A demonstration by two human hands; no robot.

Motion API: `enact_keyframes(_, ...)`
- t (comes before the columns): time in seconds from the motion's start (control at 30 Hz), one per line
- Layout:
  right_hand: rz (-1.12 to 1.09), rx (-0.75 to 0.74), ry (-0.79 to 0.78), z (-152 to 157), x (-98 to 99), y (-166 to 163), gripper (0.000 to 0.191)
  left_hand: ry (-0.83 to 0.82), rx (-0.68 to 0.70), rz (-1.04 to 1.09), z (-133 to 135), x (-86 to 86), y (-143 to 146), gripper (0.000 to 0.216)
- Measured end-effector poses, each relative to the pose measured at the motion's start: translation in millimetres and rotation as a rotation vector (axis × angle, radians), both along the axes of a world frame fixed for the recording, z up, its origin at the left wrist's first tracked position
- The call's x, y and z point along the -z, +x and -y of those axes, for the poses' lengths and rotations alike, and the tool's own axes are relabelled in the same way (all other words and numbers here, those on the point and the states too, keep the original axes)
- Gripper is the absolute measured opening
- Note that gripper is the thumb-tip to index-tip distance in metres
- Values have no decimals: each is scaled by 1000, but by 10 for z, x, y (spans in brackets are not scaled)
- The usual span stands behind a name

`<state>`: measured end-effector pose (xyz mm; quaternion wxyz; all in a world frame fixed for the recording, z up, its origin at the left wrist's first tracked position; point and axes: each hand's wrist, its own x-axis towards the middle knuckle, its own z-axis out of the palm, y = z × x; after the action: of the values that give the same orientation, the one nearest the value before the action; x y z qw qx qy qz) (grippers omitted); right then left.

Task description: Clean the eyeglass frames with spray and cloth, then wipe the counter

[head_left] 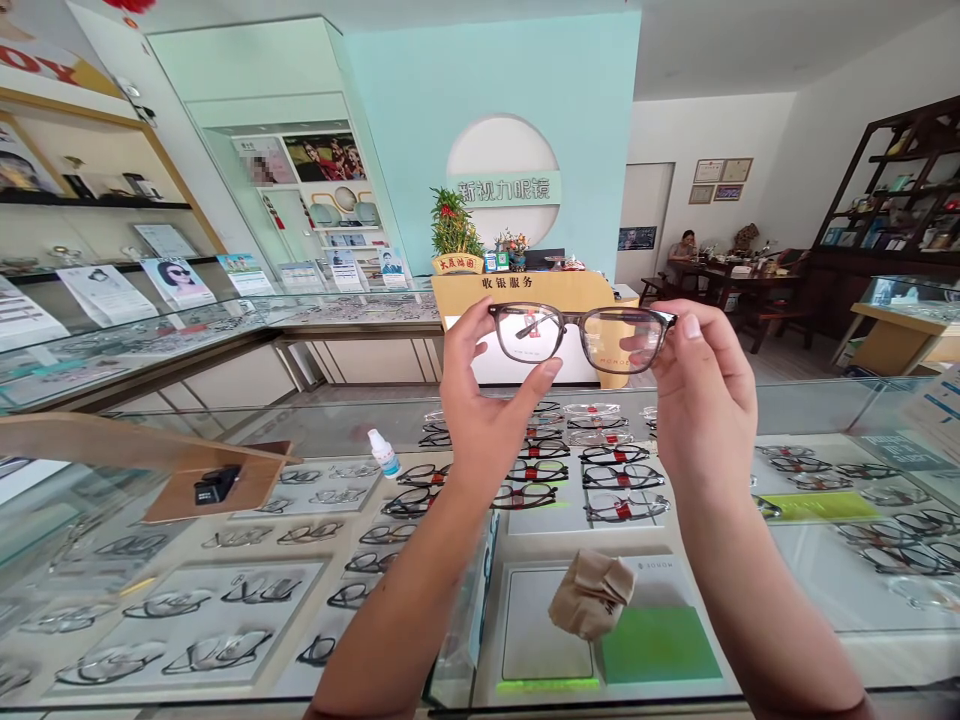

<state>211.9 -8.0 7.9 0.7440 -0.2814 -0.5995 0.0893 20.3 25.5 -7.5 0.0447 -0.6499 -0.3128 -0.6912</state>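
Observation:
Raised above the glass counter, a pair of eyeglasses (571, 322) with a dark frame is held level between my two hands. My left hand (487, 400) grips it near the left hinge, the thumb stretched below the left lens. At the other end my right hand (705, 400) pinches the right hinge and temple. Faint lettering shows on the right lens. Below, on the counter top, a crumpled tan cloth (592, 594) lies beside a green mat (661, 642). A small white and blue bottle (384, 454) stands left of my left forearm.
Rows of eyeglasses (624, 478) fill the glass display counter (465, 690). A wooden stand (217, 480) with a small black item is on the left. Behind are a cashier desk (457, 290) with a plant (452, 225) and, farther right, a seated person (685, 255) at a table.

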Motion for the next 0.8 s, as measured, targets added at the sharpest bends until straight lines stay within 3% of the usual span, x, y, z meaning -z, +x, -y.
enact_keyframes(0.2, -80, -98, -32, 10, -51, 2, 29, -38, 131, 18, -2, 5, 11, 77)
enact_keyframes(0.47, -98, -50, -31, 10, -41, 30, 28, -27, 141, 43, 33, -32, -20, 78)
enact_keyframes(0.7, -174, -157, -70, -44, -20, 23, 22, 24, 443, 150, -30, -36, -9, 82)
enact_keyframes(0.8, -158, -173, -67, -74, 0, 25, 23, 41, 478, 188, -23, -34, 7, 79)
